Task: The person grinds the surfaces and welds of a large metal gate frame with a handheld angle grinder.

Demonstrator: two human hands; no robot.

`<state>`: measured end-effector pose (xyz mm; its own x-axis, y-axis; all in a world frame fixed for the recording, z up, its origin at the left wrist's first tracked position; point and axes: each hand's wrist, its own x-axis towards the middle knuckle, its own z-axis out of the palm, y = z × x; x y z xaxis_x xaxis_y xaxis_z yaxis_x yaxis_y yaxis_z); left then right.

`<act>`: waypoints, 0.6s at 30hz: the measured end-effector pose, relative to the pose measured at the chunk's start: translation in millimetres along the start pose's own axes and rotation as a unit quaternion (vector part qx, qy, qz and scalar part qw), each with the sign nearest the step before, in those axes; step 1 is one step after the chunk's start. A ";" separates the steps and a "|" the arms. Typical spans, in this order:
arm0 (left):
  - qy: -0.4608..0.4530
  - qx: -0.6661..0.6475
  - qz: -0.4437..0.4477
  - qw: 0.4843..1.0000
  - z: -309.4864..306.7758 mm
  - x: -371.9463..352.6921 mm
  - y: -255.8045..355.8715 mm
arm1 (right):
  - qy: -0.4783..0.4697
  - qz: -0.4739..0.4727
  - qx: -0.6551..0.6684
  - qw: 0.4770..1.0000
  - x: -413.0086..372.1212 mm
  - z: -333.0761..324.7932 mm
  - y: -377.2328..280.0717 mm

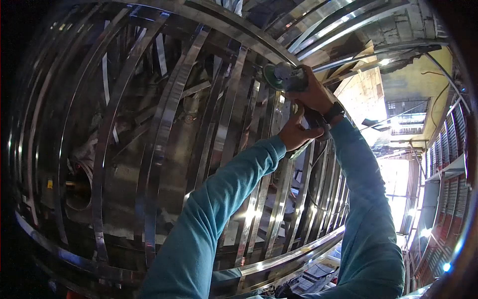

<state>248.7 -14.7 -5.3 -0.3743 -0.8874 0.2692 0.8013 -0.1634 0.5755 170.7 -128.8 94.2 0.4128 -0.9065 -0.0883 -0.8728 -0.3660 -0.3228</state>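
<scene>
An angle grinder point(286, 77) with a round disc is held near the long curved metal rail at the upper middle. My right hand point(313, 93), with a dark watch on its wrist, is wrapped round the grinder's head end. Lower down, my left hand point(298, 132) grips the grinder's body, its thumb pointing up. The disc is beside the metal bars point(234, 94) of a frame; whether it touches them I cannot tell. A dark cord hangs down from the tool.
Shiny parallel metal bars point(164, 114) fill the left and middle. A round opening point(78, 187) shows behind them at lower left. Wooden boards point(362, 94) lie at upper right, and corrugated sheeting point(450, 184) stands at far right. A metal rail point(294, 254) crosses below.
</scene>
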 end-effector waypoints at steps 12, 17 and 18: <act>0.005 0.089 0.107 0.990 -3.6 11.7 -29.1 | 0.064 -0.008 0.038 0.997 -16.0 10.8 31.8; 0.003 0.042 0.030 0.999 -2.5 2.1 -12.9 | 0.030 -0.006 0.093 0.995 -10.7 9.9 29.4; -0.003 0.000 0.000 1.000 -2.6 0.9 -12.9 | 0.034 -0.019 0.077 0.996 -9.7 10.0 25.8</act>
<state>239.3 -14.5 -14.4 -0.3770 -0.8845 0.2748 0.8020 -0.1633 0.5746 146.8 -127.3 77.4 0.4212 -0.9069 -0.0117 -0.8044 -0.3676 -0.4667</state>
